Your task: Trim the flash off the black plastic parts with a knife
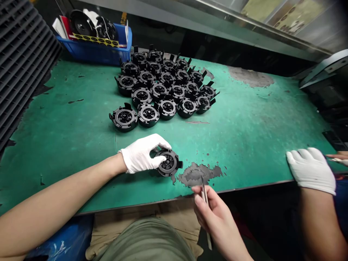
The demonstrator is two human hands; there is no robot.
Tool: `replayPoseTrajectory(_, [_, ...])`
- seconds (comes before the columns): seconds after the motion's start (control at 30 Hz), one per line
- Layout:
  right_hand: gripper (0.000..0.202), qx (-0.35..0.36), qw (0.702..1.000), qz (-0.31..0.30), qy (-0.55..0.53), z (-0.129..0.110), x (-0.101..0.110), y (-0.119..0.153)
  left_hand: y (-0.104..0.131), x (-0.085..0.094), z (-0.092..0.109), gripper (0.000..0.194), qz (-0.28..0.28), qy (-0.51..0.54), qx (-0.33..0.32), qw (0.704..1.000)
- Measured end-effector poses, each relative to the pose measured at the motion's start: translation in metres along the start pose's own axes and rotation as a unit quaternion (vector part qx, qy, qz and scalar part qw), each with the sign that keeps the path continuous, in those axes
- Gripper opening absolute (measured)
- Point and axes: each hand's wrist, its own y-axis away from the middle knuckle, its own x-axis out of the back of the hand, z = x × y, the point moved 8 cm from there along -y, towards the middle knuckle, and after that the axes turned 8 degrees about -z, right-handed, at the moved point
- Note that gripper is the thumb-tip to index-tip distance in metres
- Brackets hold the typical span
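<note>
My left hand (145,154), in a white glove, grips a round black plastic housing (170,165) near the front edge of the green table. The thumb lies over its face and the fingers curl round its far rim. A tab sticks out from the housing's right side. My bare right hand (213,210) is closed on a pair of slim metal tweezers (204,197), their pointed tip up, over the table's front edge. That tip is to the right of the housing and apart from it. Behind my left hand stand several similar black housings (168,107), grouped in rows.
A blue bin (95,52) with black parts stands at the back left, beside a ribbed dark panel (21,61). The green table (252,134) has worn grey patches. A co-worker's gloved hand (312,170) rests on its right front edge.
</note>
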Motion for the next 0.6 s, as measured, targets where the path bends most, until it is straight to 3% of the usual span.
replayPoseTrajectory(0.03, [0.061,0.017,1.000,0.010,-0.020,-0.009,-0.009,-0.009,0.000,0.001,0.000,0.022,0.012,0.001,0.011,1.000])
replayPoseTrajectory(0.13, [0.078,0.044,0.997,-0.046,-0.038,-0.032,-0.044,-0.034,-0.001,0.005,-0.002,0.011,0.050,0.018,0.030,0.998])
replayPoseTrajectory(0.2, [0.079,0.051,0.996,-0.069,-0.037,-0.042,-0.056,-0.043,-0.001,0.006,-0.004,0.010,0.069,0.029,0.034,0.997])
replayPoseTrajectory(0.37, [0.069,0.049,0.993,-0.059,-0.092,-0.044,-0.055,-0.051,-0.001,0.012,-0.003,0.008,0.105,0.047,0.031,0.993])
replayPoseTrajectory(0.5, [0.053,0.072,0.985,-0.061,-0.144,-0.048,-0.066,-0.057,0.001,0.018,0.006,0.005,0.133,0.119,-0.004,0.984])
replayPoseTrajectory(0.6, [0.047,0.084,0.982,-0.080,-0.151,-0.058,-0.072,-0.057,0.002,0.019,0.005,0.007,0.138,0.141,0.007,0.980])
